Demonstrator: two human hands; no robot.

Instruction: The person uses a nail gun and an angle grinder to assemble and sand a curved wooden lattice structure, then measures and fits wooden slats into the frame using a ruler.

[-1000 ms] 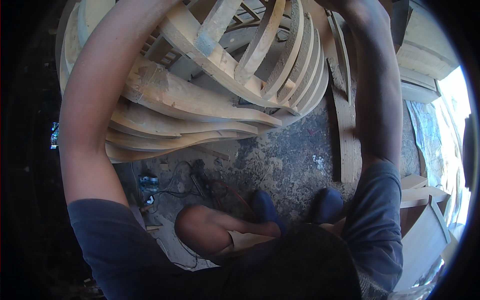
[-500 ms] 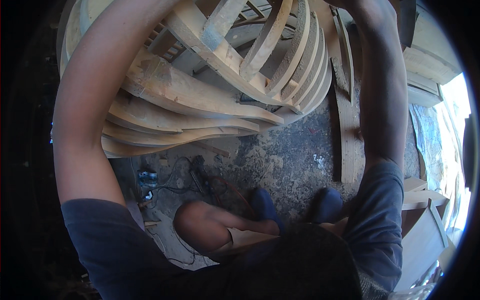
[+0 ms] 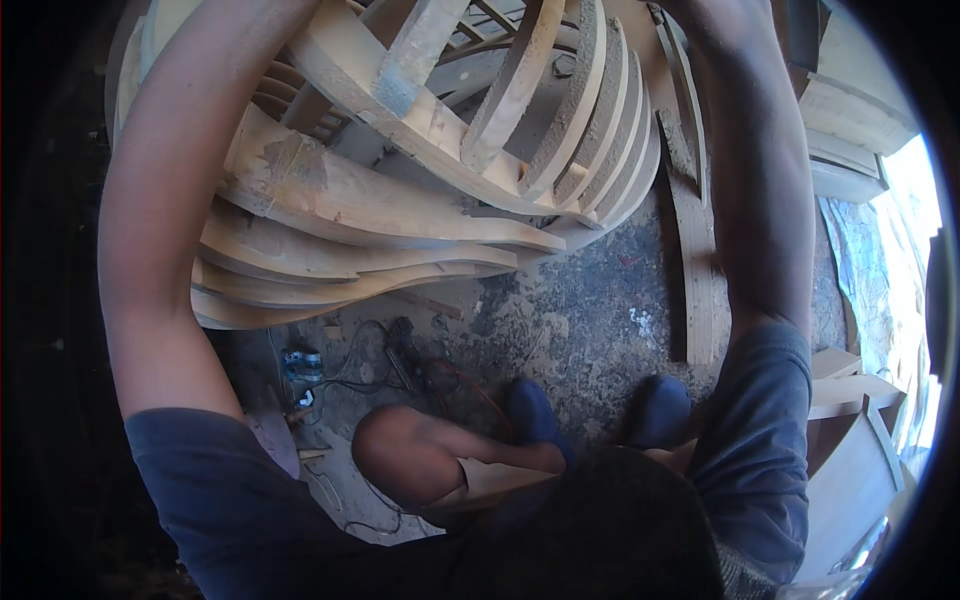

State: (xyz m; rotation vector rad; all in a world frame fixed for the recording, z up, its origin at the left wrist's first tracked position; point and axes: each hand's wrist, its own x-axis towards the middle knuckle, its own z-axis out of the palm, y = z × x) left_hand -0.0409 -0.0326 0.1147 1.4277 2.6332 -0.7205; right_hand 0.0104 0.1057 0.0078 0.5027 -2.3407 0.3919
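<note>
Both my arms reach up and forward over a large curved wooden frame. It has several bent ribs and slats of pale wood, with rough, dusty faces on some. My left forearm passes across the frame's left side, and its hand lies beyond the top edge. On the right, my right forearm rises beside the frame; only the wrist and the base of my right hand show at the top edge, with the fingers cut off. What either hand holds or touches is hidden.
A long wooden board lies right of the frame. Black cables and a blue-labelled item lie on the stained floor at left. Wooden pieces stand at lower right, near a plastic sheet. My feet wear dark blue footwear.
The frame's upper part has shifted slightly left and down in the picture. My left forearm has moved slightly left. My right forearm stays almost where it was.
</note>
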